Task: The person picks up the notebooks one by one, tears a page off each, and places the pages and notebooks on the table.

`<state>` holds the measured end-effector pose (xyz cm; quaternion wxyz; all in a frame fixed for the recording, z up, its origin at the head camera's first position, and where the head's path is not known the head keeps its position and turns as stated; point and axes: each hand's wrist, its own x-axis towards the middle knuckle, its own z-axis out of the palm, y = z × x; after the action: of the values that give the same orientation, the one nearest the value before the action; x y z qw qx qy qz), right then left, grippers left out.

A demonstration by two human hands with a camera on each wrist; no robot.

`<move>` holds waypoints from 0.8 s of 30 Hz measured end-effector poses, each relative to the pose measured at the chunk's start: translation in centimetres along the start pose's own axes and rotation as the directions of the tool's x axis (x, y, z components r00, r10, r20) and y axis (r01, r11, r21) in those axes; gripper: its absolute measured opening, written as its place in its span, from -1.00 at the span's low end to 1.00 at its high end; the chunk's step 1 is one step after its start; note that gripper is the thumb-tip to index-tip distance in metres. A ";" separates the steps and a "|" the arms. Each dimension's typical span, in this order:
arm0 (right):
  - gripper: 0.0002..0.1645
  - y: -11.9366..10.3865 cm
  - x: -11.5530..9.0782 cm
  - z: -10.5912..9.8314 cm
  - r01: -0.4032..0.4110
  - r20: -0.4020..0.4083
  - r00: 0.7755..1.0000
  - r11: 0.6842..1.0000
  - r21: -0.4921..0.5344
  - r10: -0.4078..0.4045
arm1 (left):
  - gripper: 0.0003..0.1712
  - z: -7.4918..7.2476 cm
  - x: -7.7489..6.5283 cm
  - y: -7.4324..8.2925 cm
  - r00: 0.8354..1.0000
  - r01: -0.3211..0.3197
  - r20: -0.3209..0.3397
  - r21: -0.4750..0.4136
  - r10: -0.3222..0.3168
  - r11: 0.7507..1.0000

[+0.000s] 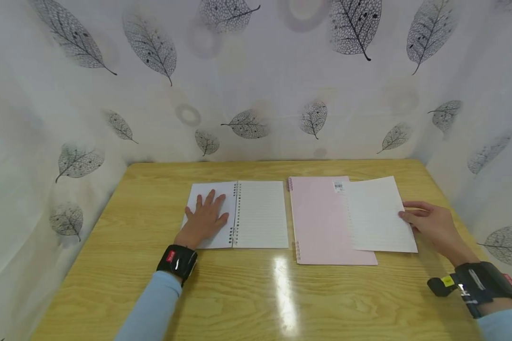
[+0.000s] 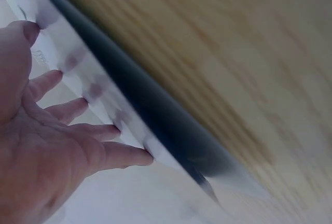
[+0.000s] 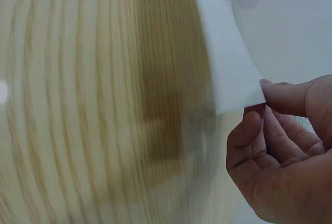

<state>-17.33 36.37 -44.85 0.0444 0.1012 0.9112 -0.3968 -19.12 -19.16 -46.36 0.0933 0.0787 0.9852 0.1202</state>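
Observation:
An open spiral notebook lies left of the table's middle, with a lined page on its right side. My left hand rests on its left page, fingers spread; the left wrist view shows the fingertips against the white paper. Farther right, a lined sheet of paper overlaps a pink spiral notebook. My right hand pinches the sheet's right edge between thumb and fingers. In the right wrist view, that sheet is raised off the wood at the pinched edge.
A white barcode label shows near the pink notebook's top. The wooden table carries a bright light reflection in front of the notebooks. A white curtain with leaf prints stands behind the table and along both sides.

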 end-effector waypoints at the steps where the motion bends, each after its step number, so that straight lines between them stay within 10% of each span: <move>1: -0.18 0.4 0.1 -0.3 -0.013 -0.003 1.000 1.000 -0.010 0.013 | -0.29 -0.1 0.0 0.0 1.000 0.008 0.005 -0.007 -0.007 1.000; 11: -0.19 2.3 0.1 -2.3 -0.055 -0.047 0.998 0.996 -0.073 0.051 | -0.32 -0.7 -0.2 -0.3 0.999 0.027 0.026 -0.061 -0.025 0.998; 20: -0.19 2.9 -0.3 -2.4 -0.055 -0.073 0.996 0.988 -0.141 0.045 | -0.31 -1.5 -2.2 -1.6 0.996 -0.032 -0.083 -0.098 0.024 0.995; 24: -0.26 2.5 -0.5 -1.8 -0.050 -0.111 0.993 0.982 -0.181 0.030 | -0.21 -2.2 -4.3 -1.9 0.997 0.067 -0.042 -0.099 -0.072 0.993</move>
<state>-16.30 39.33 -45.35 0.0122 0.1363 0.9428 -0.3041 -15.64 -22.23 -44.05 0.0786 0.0371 0.9822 0.1668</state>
